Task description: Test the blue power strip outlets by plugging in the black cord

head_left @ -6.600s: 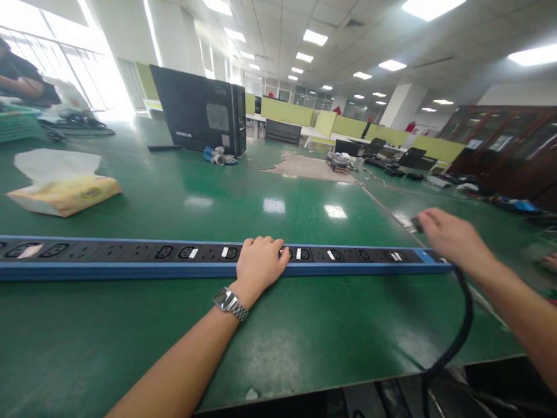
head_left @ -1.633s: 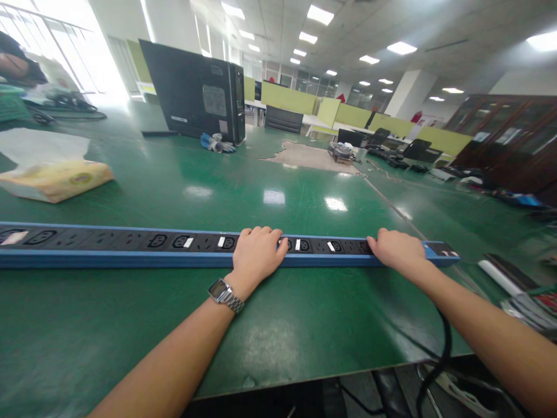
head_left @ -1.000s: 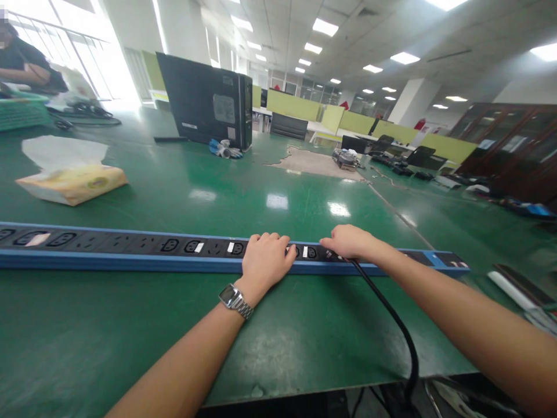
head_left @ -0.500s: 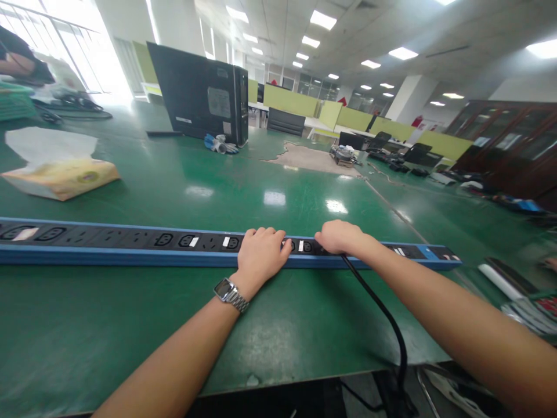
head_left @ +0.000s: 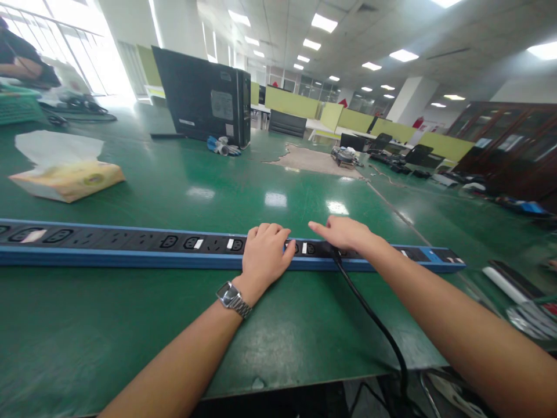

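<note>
A long blue power strip [head_left: 130, 255] with black sockets and small white labels lies across the green table. My left hand [head_left: 267, 251], with a metal-banded watch on its wrist, is wrapped over the strip's middle, its fingers over the far edge. A black plug [head_left: 333, 251] sits at a socket to the right, its cable [head_left: 369, 313] curving down past the table's front edge. Just above this plug, my right hand [head_left: 345, 232] is off it with the thumb stretched out to the left. The other right fingers are partly hidden behind the hand.
A tissue pack [head_left: 69, 177] lies at the left. A black computer case [head_left: 204, 98] stands at the back, with gloves [head_left: 223, 146] beside it. Another person [head_left: 20, 58] is at the far left by a green basket [head_left: 20, 107]. Cables and parts lie at the right.
My right hand has let go of the plug and lifted slightly, the thumb now stretched out. The plug stays at the strip. My left hand keeps its place on the strip.
</note>
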